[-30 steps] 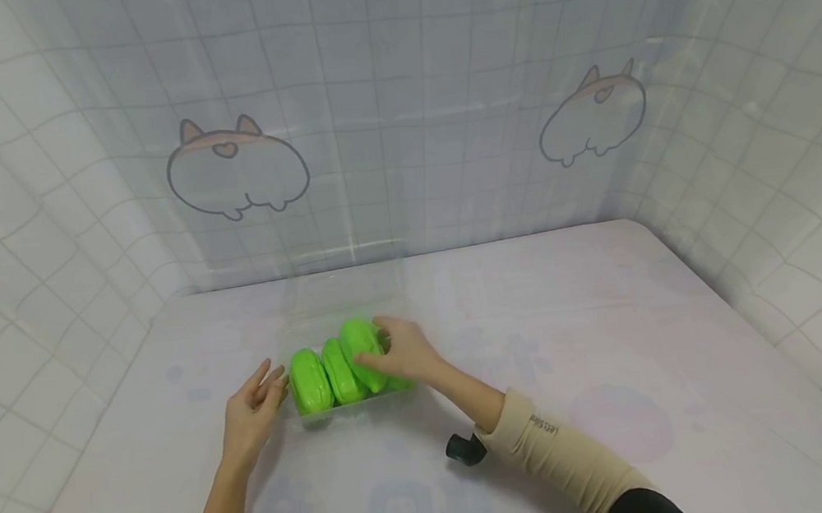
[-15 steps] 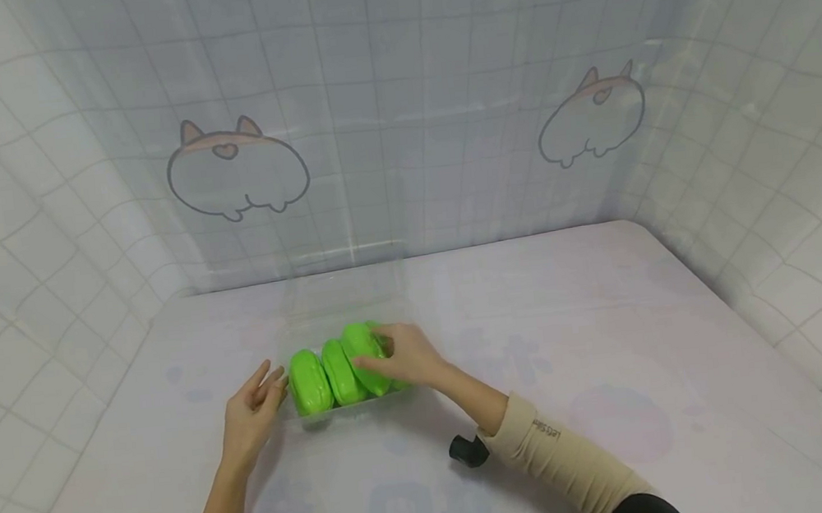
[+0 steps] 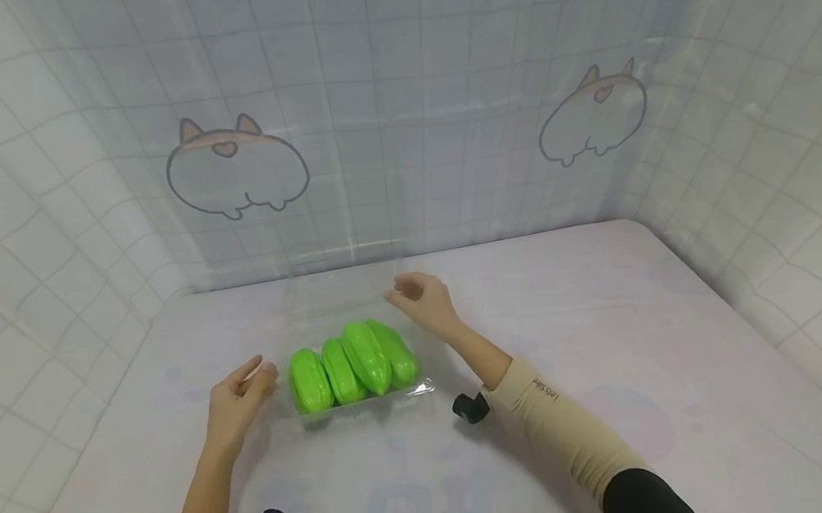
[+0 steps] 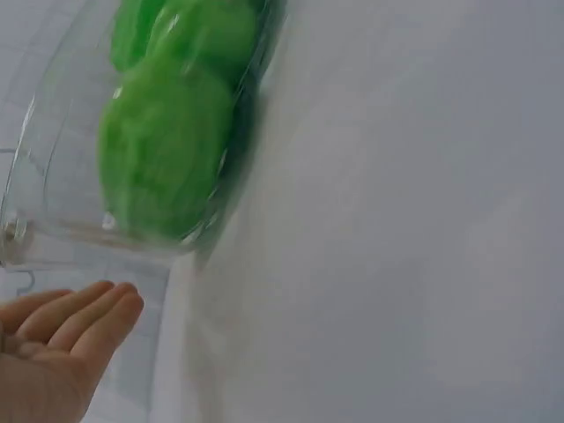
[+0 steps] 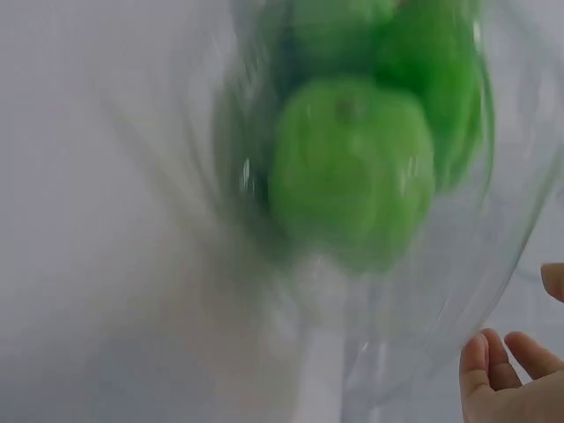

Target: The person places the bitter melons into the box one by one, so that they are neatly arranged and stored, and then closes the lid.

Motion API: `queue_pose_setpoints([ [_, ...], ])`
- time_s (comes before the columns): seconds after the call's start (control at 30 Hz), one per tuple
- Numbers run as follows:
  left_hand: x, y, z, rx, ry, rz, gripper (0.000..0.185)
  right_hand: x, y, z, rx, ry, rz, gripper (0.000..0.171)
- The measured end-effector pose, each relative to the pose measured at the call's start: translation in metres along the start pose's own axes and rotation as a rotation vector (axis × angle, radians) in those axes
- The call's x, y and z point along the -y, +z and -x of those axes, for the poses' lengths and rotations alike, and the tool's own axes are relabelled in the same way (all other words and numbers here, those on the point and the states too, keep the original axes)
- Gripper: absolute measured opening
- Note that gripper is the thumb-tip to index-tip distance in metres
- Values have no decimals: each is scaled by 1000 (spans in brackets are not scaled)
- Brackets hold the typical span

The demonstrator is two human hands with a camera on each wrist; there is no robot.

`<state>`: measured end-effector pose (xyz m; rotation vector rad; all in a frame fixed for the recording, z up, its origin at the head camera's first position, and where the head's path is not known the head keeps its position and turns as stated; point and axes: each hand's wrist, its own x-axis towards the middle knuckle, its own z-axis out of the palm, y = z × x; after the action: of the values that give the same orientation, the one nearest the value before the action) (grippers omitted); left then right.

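A clear plastic box (image 3: 322,414) with an upright clear back part lies on the table, holding several glossy, bright green, lobed oblong pieces (image 3: 309,382) side by side. In the left wrist view the nearest green piece (image 4: 163,150) shows through the box wall. My left hand (image 3: 237,401) is just off the box's left side, fingers extended and holding nothing. My right hand (image 3: 426,300) is over the box's back right corner, fingers loosely bent with nothing between them. Its fingertips (image 5: 476,352) are right at the clear plastic edge in the right wrist view.
The pale printed table (image 3: 533,294) ends at a white grid-patterned curtain (image 3: 423,148) with cartoon animal prints at the back. Similar grid sheets stand left and right. A black wrist-camera piece (image 3: 470,408) sticks out from the right sleeve (image 3: 561,424).
My right hand has let go of the rightmost green pieces and moved up and back toward the box's rear corner. My left hand has drawn slightly left, away from the box.
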<state>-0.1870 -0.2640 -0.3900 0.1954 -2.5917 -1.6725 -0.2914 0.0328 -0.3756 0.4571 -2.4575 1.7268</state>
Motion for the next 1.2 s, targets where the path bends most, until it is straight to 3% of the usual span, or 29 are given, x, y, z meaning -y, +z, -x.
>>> queue_pose_setpoints([
  [0.13,-8,-10,-22,-106,21,-5,55,-11,-3,-16,-58,69,-16,39],
  [0.2,-11,-16,-35,-114,21,29,53,-14,-4,-23,-71,86,-9,40],
  [0.3,-15,-25,-56,-37,-8,133,57,-19,-5,-33,-89,115,19,41],
  [0.4,-15,-31,-75,79,-81,268,67,-23,-6,-41,-105,156,35,42],
  [0.53,-11,-36,-92,177,-198,437,77,-29,-6,-50,-91,211,21,44],
  [0.63,-6,-37,-101,227,-247,521,74,-32,-4,-54,-55,247,15,46],
  [0.8,-3,-34,-118,309,-229,479,67,-36,-1,-59,1,321,23,47],
  [0.97,-12,-27,-130,376,-179,413,61,-37,0,-64,27,391,1,43],
  [1.2,-24,-28,-132,389,-182,458,65,-37,-5,-64,14,413,-124,41],
])
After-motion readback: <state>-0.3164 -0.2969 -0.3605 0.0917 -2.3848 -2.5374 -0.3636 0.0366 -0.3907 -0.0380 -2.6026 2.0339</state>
